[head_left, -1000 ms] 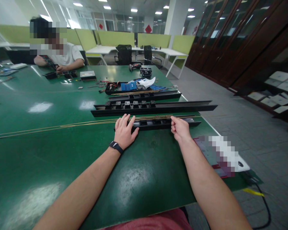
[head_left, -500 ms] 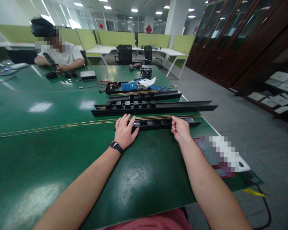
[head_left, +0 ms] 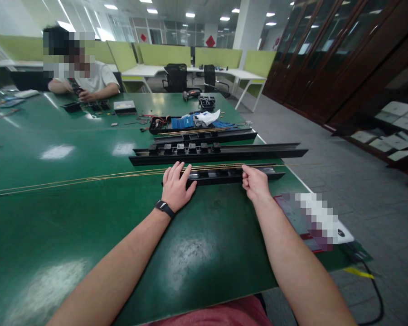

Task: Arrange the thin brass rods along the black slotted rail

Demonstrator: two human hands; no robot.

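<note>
Fingers spread, my left hand (head_left: 177, 183) lies flat over the left end of the nearest black rail (head_left: 221, 179) and across several long, thin brass-coloured rods (head_left: 122, 174). The rods run along the top of that rail and reach far out to the left over the table. Near the rail's right end, my right hand (head_left: 256, 182) is closed in a pinch, thumb and forefinger on a rod. Its fingertips hide the exact grip. Dark blocks sit inside the rail's channel between my hands.
Beyond lie a longer black rail (head_left: 258, 151) with several blocks and a shorter rail (head_left: 245, 135). A black tray (head_left: 156, 129) of parts and a power drill (head_left: 191, 94) are farther back. Across the green table (head_left: 71, 235) a person (head_left: 102, 79) handles a tool. A flat device (head_left: 292, 210) lies right.
My hands stay in nearly the same place on the rods and rail. Across the table, the person's tool has tilted and shifted slightly.
</note>
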